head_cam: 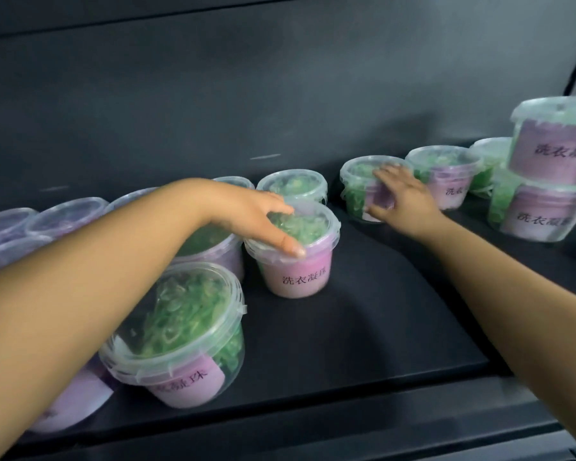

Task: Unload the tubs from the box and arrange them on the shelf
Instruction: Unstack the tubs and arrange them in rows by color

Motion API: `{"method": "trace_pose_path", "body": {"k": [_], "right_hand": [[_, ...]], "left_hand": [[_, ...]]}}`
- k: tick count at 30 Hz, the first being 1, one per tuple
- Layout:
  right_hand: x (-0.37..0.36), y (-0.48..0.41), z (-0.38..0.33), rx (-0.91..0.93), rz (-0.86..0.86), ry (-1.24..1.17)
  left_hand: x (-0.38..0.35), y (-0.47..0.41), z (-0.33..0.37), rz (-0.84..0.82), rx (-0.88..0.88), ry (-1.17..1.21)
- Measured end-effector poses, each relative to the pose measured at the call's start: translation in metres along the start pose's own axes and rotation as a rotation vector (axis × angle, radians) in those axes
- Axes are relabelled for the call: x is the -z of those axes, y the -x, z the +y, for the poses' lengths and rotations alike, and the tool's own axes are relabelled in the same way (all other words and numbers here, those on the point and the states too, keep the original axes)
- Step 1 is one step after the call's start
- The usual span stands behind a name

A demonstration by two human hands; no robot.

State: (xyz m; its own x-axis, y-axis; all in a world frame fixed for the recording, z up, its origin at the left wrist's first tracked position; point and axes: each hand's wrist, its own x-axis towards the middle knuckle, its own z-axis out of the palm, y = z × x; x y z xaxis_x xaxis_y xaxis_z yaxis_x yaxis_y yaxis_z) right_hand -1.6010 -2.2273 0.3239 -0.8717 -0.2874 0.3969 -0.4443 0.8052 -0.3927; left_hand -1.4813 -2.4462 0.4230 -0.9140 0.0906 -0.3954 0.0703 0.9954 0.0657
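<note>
Several clear plastic tubs with pink labels and green contents stand on a dark shelf [363, 314]. My left hand [263, 221] rests on the lid and rim of a middle tub [308, 277], fingers spread over it. My right hand [401, 194] grips the side of a tub [356, 184] further back, fingers wrapped over its label. A large tub [180, 334] stands near the front left, under my left forearm. The box is out of view.
A row of tubs [64, 217] lines the back left. At the right, one tub [552, 141] is stacked on another [542, 211], with more tubs [446, 174] behind. The shelf's back wall is dark; its front lip [313, 427] runs below.
</note>
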Motion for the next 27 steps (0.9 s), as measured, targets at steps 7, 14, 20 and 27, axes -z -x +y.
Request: {"method": "trace_pose_path", "body": {"k": [7,14,20,27], "right_hand": [[0.011,0.010,0.000,0.067,0.353,-0.221],[0.027,0.019,0.013,-0.002,0.105,-0.327],[0.026,0.019,0.015,0.040,0.052,-0.148],[0.034,0.036,-0.004,0.035,0.064,-0.009]], "left_hand": [[0.011,-0.047,0.004,0.289,0.007,0.180],[-0.006,-0.078,0.002,0.273,0.081,0.032],[-0.011,-0.084,-0.001,0.324,0.090,-0.055],[-0.008,-0.070,0.007,0.350,0.066,-0.106]]}}
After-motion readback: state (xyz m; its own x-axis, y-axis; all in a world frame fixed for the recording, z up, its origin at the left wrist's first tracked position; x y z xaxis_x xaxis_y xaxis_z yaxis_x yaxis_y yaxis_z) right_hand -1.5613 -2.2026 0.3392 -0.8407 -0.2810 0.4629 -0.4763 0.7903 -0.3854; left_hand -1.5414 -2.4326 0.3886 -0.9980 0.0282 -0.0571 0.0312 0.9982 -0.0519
